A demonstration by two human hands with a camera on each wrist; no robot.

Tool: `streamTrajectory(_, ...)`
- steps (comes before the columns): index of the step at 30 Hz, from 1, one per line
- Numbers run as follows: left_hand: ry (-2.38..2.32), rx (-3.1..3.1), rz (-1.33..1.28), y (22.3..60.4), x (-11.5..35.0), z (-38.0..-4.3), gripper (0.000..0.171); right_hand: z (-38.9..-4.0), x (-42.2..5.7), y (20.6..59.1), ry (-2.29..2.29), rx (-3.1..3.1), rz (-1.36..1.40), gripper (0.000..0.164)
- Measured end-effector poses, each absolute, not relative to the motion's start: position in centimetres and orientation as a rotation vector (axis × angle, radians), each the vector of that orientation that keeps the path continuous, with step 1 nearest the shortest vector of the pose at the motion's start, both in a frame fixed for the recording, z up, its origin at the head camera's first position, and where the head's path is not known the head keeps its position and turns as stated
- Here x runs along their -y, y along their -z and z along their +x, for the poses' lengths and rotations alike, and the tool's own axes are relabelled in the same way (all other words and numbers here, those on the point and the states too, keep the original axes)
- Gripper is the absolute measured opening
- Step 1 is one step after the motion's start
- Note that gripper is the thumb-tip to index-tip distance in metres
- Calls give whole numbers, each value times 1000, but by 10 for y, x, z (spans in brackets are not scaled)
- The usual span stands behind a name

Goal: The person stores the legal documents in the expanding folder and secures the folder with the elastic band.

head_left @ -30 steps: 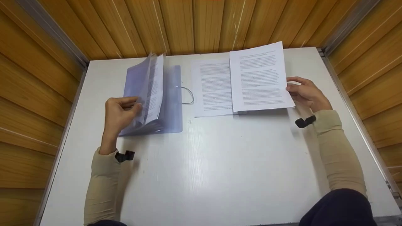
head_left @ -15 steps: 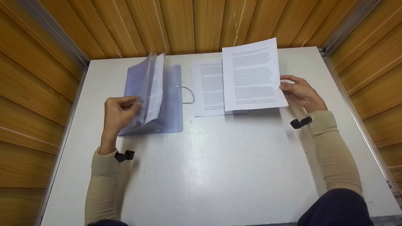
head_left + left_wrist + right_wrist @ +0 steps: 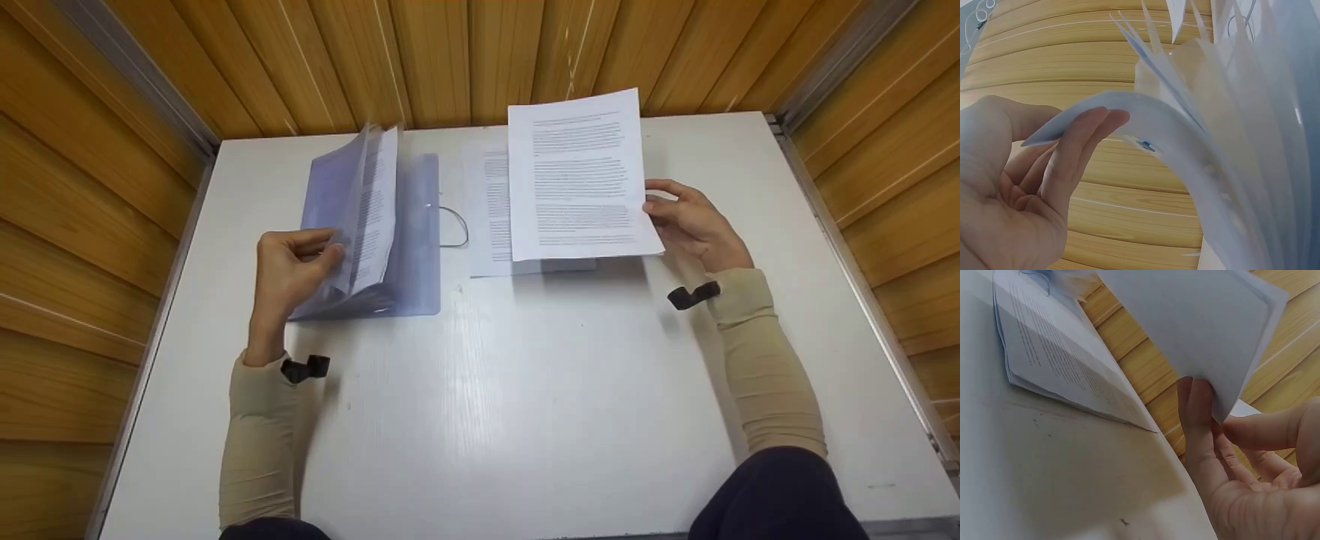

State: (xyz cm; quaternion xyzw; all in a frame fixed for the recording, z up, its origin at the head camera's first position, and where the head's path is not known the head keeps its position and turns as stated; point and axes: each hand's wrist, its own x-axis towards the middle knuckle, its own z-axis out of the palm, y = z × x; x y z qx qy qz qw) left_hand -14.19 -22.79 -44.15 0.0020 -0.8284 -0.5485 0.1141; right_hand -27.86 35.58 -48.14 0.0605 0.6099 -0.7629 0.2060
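A translucent blue folder (image 3: 420,247) lies on the left of the table with its clear sleeves partly raised. My left hand (image 3: 292,270) pinches the folder's front cover and sleeves between thumb and fingers; in the left wrist view the held sheet (image 3: 1129,109) bends in an arc, other sleeves fanning out beyond it. On the right, my right hand (image 3: 694,225) pinches a few printed sheets (image 3: 577,180) by their right edge, tilted up above the table. Under them lies a stack of printed paper (image 3: 491,262), largely covered in the head view but plain in the right wrist view (image 3: 1067,354).
The white table (image 3: 525,405) meets wood-patterned walls (image 3: 435,60) at the back and sides. An elastic loop (image 3: 457,225) sticks out from the folder's right edge towards the paper stack.
My right hand has carried the printed sheets leftward, nearer the folder, so they cover more of the stack beneath. My left hand keeps its pinch with hardly any movement.
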Motion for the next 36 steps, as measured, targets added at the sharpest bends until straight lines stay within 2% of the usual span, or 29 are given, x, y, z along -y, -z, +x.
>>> streamTrajectory(8,1652,2420,13,445,230,-143,25,-280,-328,487,2137,-1659,198,47)
streamTrajectory(22,1670,2377,21,444,233,-141,24,-275,-283,488,2138,-1567,55,38)
streamTrajectory(36,1676,2341,-8,448,237,-142,24,-272,-244,487,2113,-1577,21,38)
